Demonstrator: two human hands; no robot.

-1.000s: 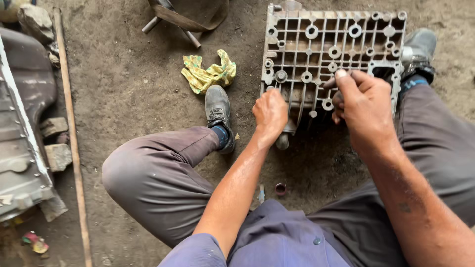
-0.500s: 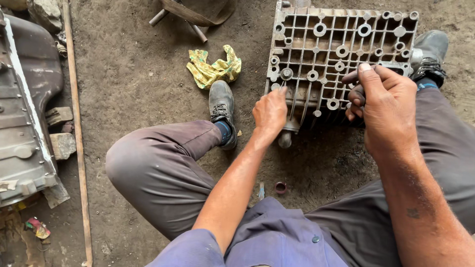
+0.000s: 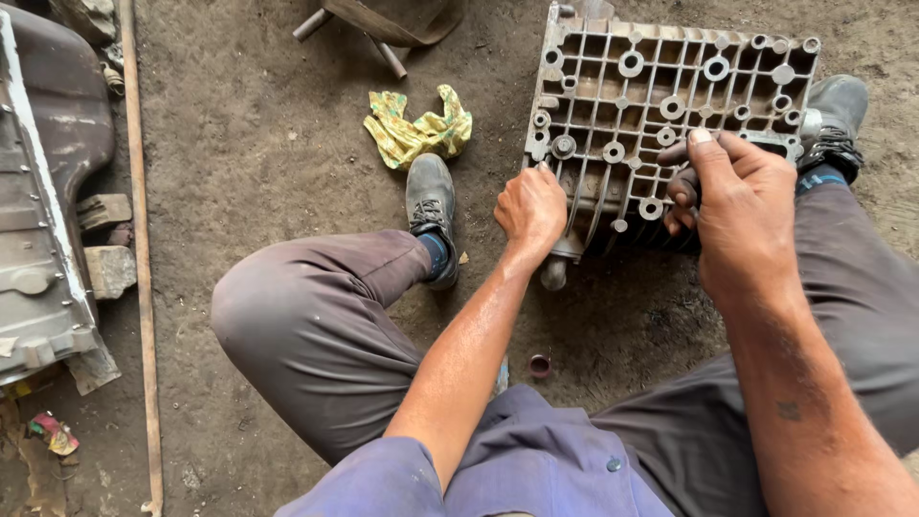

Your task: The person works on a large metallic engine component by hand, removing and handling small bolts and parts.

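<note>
A ribbed grey metal casting point(image 3: 670, 86), a housing full of round bosses and webs, stands on the dirt floor between my feet. My left hand point(image 3: 529, 211) grips its lower left edge with curled fingers. Over the lower right part of the casting my right hand point(image 3: 742, 206) is closed, thumb up, fingers pinched on something small and dark that I cannot make out. A short metal stub point(image 3: 555, 273) sticks out under the casting just below my left hand.
A crumpled yellow-green rag point(image 3: 416, 129) lies by my left shoe point(image 3: 431, 206). A large grey metal housing point(image 3: 38, 239) and a long rod point(image 3: 139, 249) run along the left. A small reddish ring point(image 3: 540, 365) lies on the dirt. Stool legs point(image 3: 383, 29) stand at the top.
My right hand has shifted a little right and up along the casting's lower edge. My left hand stays on the casting's left edge. The view has drifted slightly.
</note>
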